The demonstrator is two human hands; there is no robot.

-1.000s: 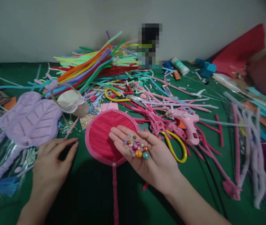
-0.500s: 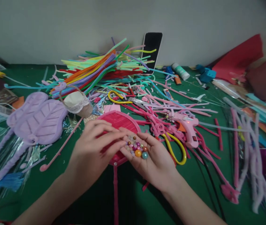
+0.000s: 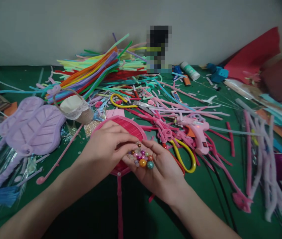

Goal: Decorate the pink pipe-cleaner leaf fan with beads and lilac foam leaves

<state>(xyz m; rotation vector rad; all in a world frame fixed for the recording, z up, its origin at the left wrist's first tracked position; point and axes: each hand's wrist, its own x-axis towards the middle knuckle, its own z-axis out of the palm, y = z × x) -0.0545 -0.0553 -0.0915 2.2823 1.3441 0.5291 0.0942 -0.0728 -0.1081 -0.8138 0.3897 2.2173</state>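
Note:
My right hand (image 3: 159, 176) is cupped palm up and holds a small heap of round beads (image 3: 142, 162) in orange, teal, purple, brown and clear. My left hand (image 3: 106, 142) reaches over from the side, its thumb and forefinger drawn together at the far edge of the heap. Whatever is between those fingertips is too small to make out. Beneath both hands lies a pink-red fan-shaped piece (image 3: 133, 127), partly covered, with a long wrapped stem (image 3: 120, 205) running toward me. A small pearl (image 3: 119, 174) sits where the stem meets it.
Lilac leaf-shaped fans (image 3: 35, 129) and a small basket (image 3: 84, 114) lie left. Behind are bundled pipe cleaners (image 3: 88, 74). Yellow-handled scissors (image 3: 193, 159), a pink glue gun (image 3: 200, 134) with a cord, and pink and white pipe cleaners (image 3: 270, 172) lie right. A blurred dark object (image 3: 158, 41) stands behind.
My left thumb and forefinger have come closer together at the beads. The right hand still holds the heap. The whole view has shifted slightly, so things appear a little further left and higher.

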